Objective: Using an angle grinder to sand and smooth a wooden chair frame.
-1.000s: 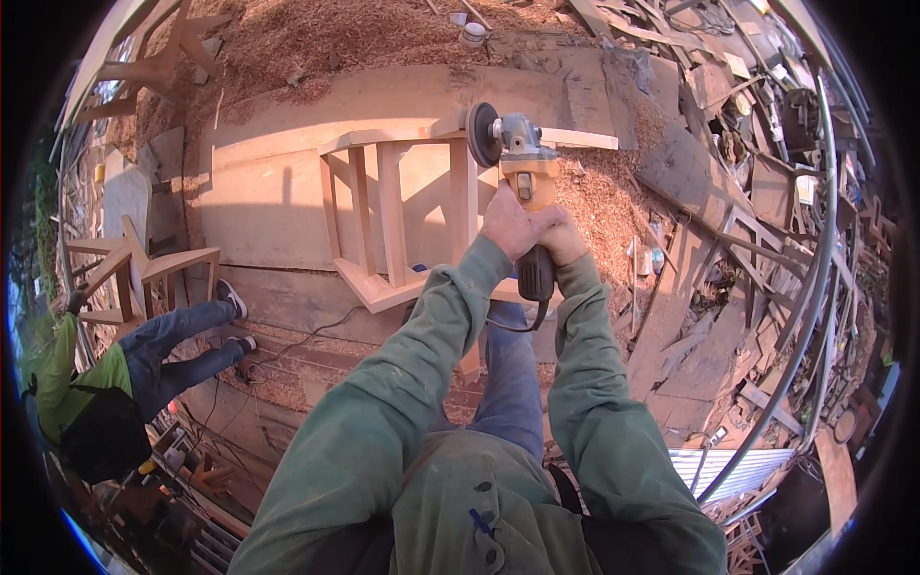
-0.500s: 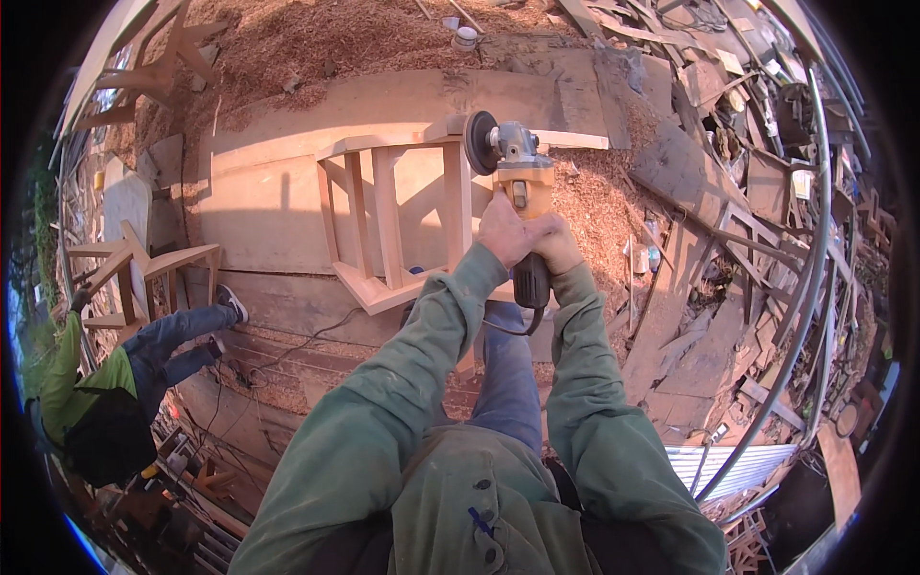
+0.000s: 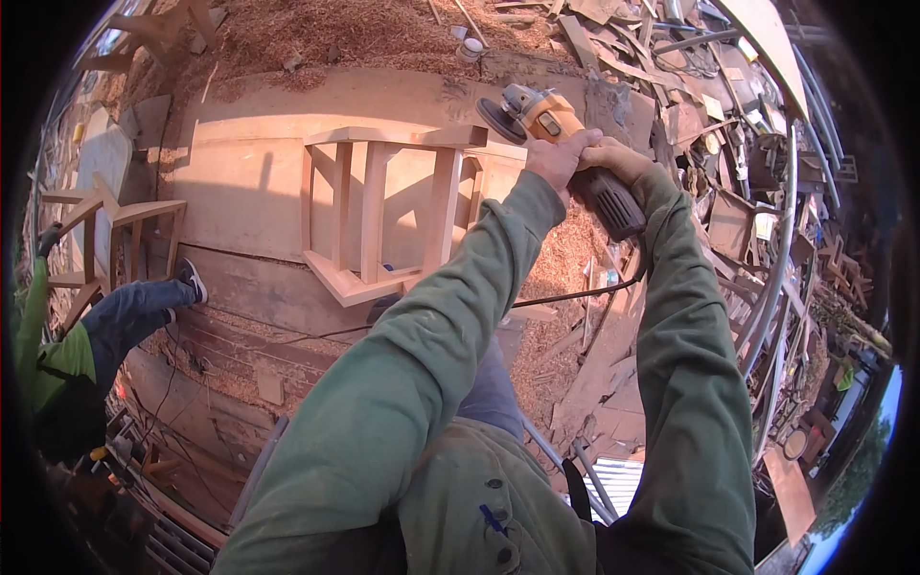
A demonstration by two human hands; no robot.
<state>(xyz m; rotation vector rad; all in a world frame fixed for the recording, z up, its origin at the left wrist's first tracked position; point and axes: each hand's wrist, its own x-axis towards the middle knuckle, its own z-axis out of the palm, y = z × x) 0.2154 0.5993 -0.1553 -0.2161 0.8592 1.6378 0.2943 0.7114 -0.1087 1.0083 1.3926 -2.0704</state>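
Both my hands are wrapped around a yellow angle grinder [image 3: 558, 119] with a black handle and a dark round disc [image 3: 500, 121]. My left hand [image 3: 554, 165] grips it near the yellow body. My right hand [image 3: 618, 161] closes over the rear part, beside the black handle. The tool is tilted, its head pointing up and to the left. Its disc hovers by the right end of the top rail of a pale wooden frame [image 3: 375, 211], which looks like part of a chair. A black cord [image 3: 585, 293] trails from the handle toward the lower left.
Plywood boards [image 3: 230, 206] lie under the frame, with wood shavings [image 3: 355, 38] beyond. Scrap wood [image 3: 690, 125] piles up along the right beside a curved metal pipe [image 3: 781, 230]. At left, another person [image 3: 72, 355] stands by a second wooden frame [image 3: 144, 211].
The grinder has swung right and tilted, its disc shifting from the frame's top right corner to just beyond it. My view has turned, and both hands still hold the tool.
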